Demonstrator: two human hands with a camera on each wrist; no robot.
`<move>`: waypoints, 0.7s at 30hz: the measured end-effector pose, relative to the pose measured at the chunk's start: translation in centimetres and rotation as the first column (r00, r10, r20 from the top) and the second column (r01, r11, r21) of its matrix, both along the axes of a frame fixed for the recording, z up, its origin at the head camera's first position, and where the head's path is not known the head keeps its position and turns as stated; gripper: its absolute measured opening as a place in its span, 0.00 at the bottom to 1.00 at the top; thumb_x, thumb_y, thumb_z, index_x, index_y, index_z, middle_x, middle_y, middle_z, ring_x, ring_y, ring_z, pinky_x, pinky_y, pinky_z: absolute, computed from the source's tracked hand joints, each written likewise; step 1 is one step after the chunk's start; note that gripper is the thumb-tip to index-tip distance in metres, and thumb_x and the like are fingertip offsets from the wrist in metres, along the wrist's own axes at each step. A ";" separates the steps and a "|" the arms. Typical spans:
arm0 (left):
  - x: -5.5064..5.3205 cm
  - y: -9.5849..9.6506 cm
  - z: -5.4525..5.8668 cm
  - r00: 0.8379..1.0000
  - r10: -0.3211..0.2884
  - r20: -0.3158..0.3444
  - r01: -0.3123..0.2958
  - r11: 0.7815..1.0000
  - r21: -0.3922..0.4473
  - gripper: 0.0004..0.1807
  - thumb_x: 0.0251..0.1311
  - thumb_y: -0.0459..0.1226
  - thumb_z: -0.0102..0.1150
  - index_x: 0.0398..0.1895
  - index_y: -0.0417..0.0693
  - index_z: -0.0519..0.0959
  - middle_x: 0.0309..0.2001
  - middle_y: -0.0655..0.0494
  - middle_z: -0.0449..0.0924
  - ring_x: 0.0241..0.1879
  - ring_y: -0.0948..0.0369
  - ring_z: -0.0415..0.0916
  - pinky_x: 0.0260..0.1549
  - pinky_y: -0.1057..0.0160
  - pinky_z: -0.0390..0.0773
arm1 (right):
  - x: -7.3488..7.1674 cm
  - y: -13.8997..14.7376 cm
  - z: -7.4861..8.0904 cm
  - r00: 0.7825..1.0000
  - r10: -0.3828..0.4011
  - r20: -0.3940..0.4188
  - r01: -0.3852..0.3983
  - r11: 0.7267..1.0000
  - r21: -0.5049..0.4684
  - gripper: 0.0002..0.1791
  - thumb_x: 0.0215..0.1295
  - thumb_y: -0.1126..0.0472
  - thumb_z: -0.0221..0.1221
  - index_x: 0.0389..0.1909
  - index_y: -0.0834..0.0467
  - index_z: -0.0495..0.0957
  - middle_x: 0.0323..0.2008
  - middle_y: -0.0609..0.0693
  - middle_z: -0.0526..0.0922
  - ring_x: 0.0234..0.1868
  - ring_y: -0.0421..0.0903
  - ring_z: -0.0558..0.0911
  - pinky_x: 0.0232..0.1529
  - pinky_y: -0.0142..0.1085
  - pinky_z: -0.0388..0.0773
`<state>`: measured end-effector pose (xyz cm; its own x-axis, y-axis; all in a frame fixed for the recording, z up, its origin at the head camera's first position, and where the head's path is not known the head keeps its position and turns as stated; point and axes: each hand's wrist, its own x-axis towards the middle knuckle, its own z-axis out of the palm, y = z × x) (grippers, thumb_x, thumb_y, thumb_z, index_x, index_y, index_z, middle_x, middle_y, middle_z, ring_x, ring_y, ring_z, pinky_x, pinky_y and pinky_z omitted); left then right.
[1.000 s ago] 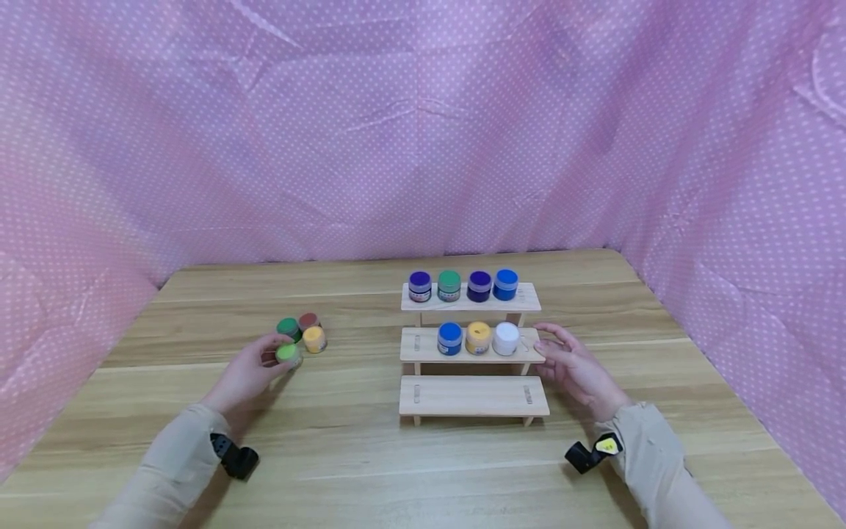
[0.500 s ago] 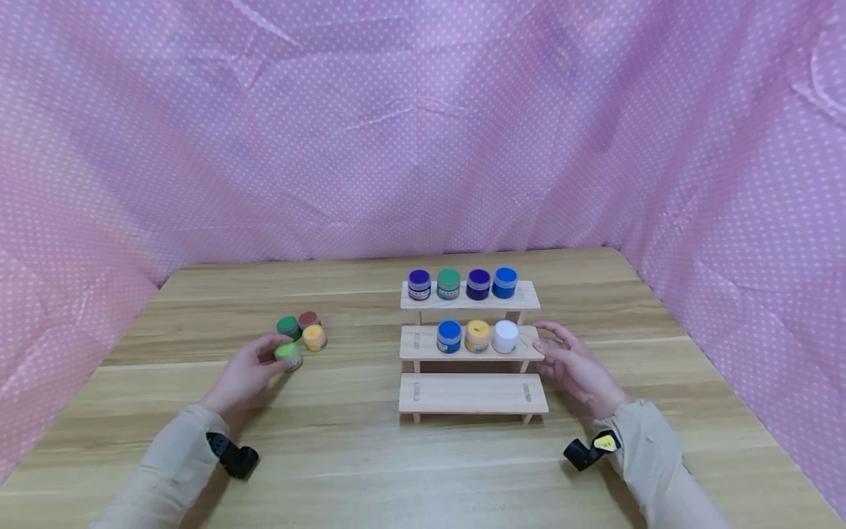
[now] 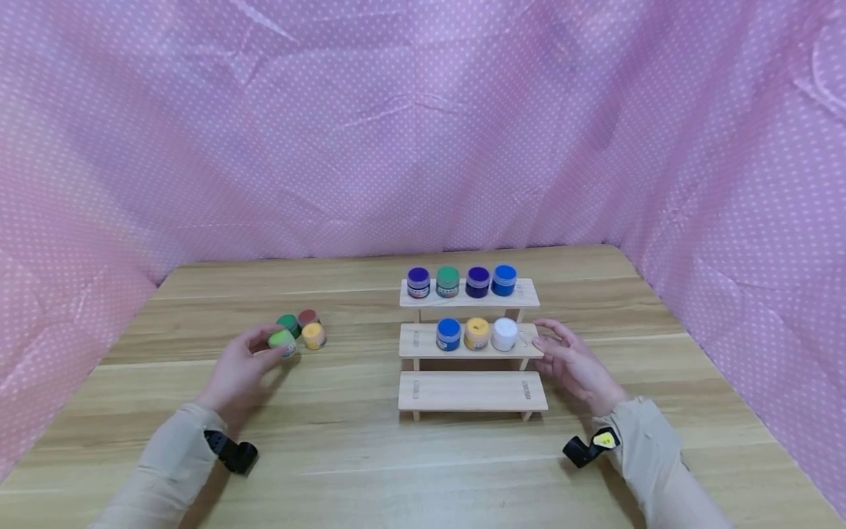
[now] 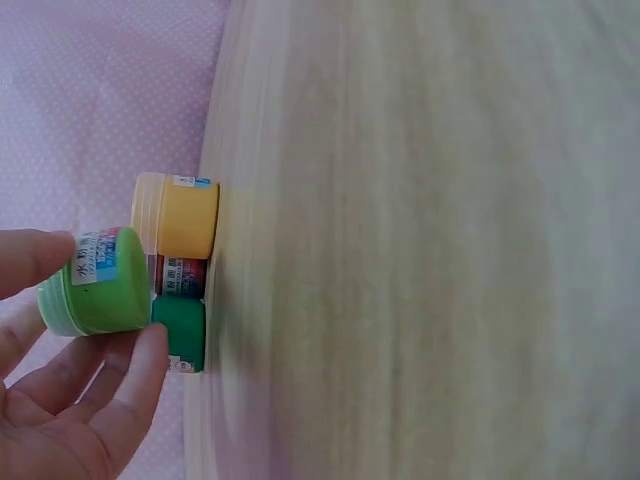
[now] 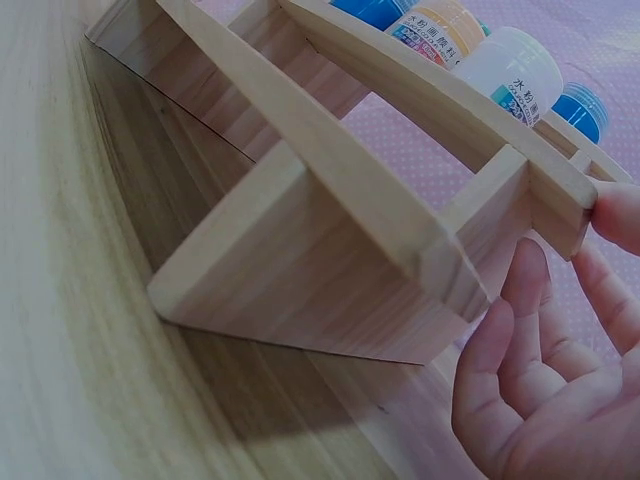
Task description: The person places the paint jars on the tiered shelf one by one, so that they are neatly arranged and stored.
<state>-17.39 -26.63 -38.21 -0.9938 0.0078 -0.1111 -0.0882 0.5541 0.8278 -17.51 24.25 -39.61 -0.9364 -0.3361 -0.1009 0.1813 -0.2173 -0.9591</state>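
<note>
My left hand (image 3: 241,364) pinches a light green paint jar (image 3: 282,339) between thumb and fingers. In the left wrist view that jar is tipped on its side and held apart from the table. Right behind it stand a dark green jar (image 3: 288,323), a brownish-red jar (image 3: 308,317) and a yellow jar (image 3: 313,336), grouped close together. At the other side, my right hand (image 3: 578,367) grips the right end of the middle tier of a three-tier wooden stand (image 3: 472,391). Its thumb lies on the plank's end in the right wrist view, with fingers beneath.
On the middle tier stand a blue jar (image 3: 448,335), an orange-yellow jar (image 3: 476,334) and a white jar (image 3: 505,335). The top tier bears several purple, green and blue jars (image 3: 447,282). A pink dotted cloth (image 3: 416,132) hangs behind the wooden table (image 3: 344,455).
My left hand has lifted the light green jar off the table, moving it slightly up and left and tilting it. The right hand keeps its grip on the stand.
</note>
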 end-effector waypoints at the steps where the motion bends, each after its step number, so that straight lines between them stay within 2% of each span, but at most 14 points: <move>1: 0.1 0.0 0.1 1.000 -0.005 -0.021 0.005 1.000 -0.015 0.32 0.63 0.49 0.57 0.63 0.38 0.66 0.59 0.42 0.70 0.55 0.57 0.67 0.45 0.80 0.69 | 0.0 0.0 0.0 1.000 0.003 0.000 -0.003 1.000 -0.001 0.13 0.71 0.65 0.48 0.50 0.46 0.68 0.40 0.39 0.80 0.42 0.36 0.81 0.47 0.32 0.78; 6: 0.2 0.2 0.6 0.996 -0.017 -0.087 0.011 0.997 -0.078 0.31 0.63 0.48 0.57 0.62 0.36 0.67 0.57 0.39 0.72 0.50 0.65 0.69 0.42 0.82 0.69 | 0.0 0.0 0.0 1.000 0.005 0.000 -0.005 1.000 -0.008 0.13 0.71 0.65 0.49 0.49 0.45 0.69 0.40 0.40 0.80 0.42 0.37 0.81 0.47 0.32 0.78; 10: 0.2 0.2 0.7 0.995 -0.012 -0.098 0.006 0.998 -0.063 0.31 0.63 0.47 0.58 0.62 0.36 0.67 0.58 0.38 0.72 0.45 0.76 0.68 0.41 0.83 0.72 | 0.0 0.0 0.1 1.000 0.010 -0.012 -0.010 1.000 -0.009 0.13 0.70 0.65 0.49 0.48 0.44 0.70 0.40 0.40 0.80 0.41 0.37 0.81 0.47 0.32 0.78; 13: 0.2 0.4 0.7 0.993 -0.004 -0.116 -0.001 0.999 -0.037 0.31 0.63 0.47 0.58 0.62 0.36 0.68 0.57 0.38 0.73 0.42 0.81 0.68 0.40 0.82 0.74 | 0.0 0.0 0.1 1.000 0.009 -0.018 -0.010 1.000 -0.009 0.13 0.71 0.65 0.48 0.48 0.44 0.70 0.40 0.40 0.80 0.42 0.37 0.81 0.47 0.32 0.78; 21: 0.6 1.4 0.8 0.990 0.049 -0.129 -0.048 0.999 0.012 0.28 0.62 0.47 0.59 0.60 0.40 0.70 0.54 0.43 0.75 0.42 0.77 0.71 0.39 0.78 0.76 | 0.2 0.1 0.1 1.000 0.008 -0.007 -0.008 1.000 -0.016 0.13 0.71 0.65 0.48 0.48 0.44 0.70 0.40 0.39 0.80 0.42 0.37 0.81 0.47 0.32 0.78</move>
<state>-16.79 -25.27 -37.45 -0.9990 -0.0402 0.0179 -0.0069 0.5445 0.8387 -17.34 24.32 -39.55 -0.9343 -0.3453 -0.0887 0.1763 -0.2311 -0.9568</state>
